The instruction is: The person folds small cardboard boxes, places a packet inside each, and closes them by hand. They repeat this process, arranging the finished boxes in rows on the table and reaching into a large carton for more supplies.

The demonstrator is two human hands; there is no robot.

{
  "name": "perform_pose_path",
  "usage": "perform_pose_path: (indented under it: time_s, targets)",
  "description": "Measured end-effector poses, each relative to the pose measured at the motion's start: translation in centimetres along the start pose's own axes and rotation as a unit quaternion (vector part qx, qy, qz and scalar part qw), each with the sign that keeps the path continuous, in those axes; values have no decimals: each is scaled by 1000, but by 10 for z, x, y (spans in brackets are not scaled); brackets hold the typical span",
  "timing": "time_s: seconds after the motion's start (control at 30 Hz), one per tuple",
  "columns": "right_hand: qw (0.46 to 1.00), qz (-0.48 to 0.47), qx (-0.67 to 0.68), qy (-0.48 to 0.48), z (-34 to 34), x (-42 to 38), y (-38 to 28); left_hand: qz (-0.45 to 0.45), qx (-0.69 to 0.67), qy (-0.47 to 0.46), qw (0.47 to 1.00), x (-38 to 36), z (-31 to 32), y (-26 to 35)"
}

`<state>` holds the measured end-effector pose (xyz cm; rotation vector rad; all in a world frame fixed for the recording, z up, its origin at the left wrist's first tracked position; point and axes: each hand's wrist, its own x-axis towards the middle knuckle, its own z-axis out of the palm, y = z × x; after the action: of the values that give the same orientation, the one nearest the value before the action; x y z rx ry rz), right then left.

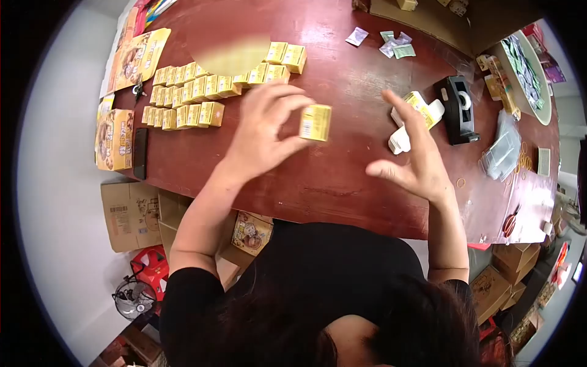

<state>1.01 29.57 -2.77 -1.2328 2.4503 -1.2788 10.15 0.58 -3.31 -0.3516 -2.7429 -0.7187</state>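
Observation:
My left hand [264, 131] grips a small yellow box [315, 122] between thumb and fingers, above the dark red table [342, 189]. Off to the right, my right hand [416, 150] is raised with thumb and fingers apart and nothing in it. Beyond that hand lie unfolded yellow-and-white cartons [422, 109], partly hidden by its fingers. Several rows of closed yellow boxes [197, 88] stand at the left, past my left hand. A blurred patch covers part of the back row.
A black tape dispenser [457, 110] stands right of the cartons. Small sachets [396, 46] lie at the back, and an oval tray [531, 79] holds more. Clear plastic bags [502, 147] and red-handled scissors [511, 221] lie at the right. A large cardboard box [422, 24] occupies the far edge.

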Motion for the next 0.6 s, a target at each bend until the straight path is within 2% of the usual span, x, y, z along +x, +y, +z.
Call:
perform_pose_path:
  time_s: [0.07,0.13,0.23,0.3,0.4,0.47,0.5,0.53,0.57,0.6]
  targets:
    - [983,78,-150,72,-4,-5,24,-72,131,39,988,-26,-15,-37]
    - [945,133,-283,95,-10,-16,49,-89,227,37,969,-54,-26,-77]
    - [923,167,-334,94,0,-27,80,-139,278,-6,950,-83,-32,-113]
    - [922,202,-324,59,3,-24,80,-135,265,10,955,-77,-28,-108]
    - [924,166,-334,85,3,-19,71,-133,265,43,954,-51,-21,-78]
    - [944,84,-296,121,1,-15,61,-122,23,109,986,-24,-3,-52]
    - [961,33,-242,129,0,-12,50,-145,-205,121,960,-9,15,-35]
    - [973,-18,-186,136,0,-8,38,-161,-421,128,884,5,33,-17]
    - [981,-57,-128,136,1,-5,27,-183,-578,33,795,17,42,0]
    - [980,-95,-110,137,2,-2,18,-194,-711,-63,673,27,49,16]
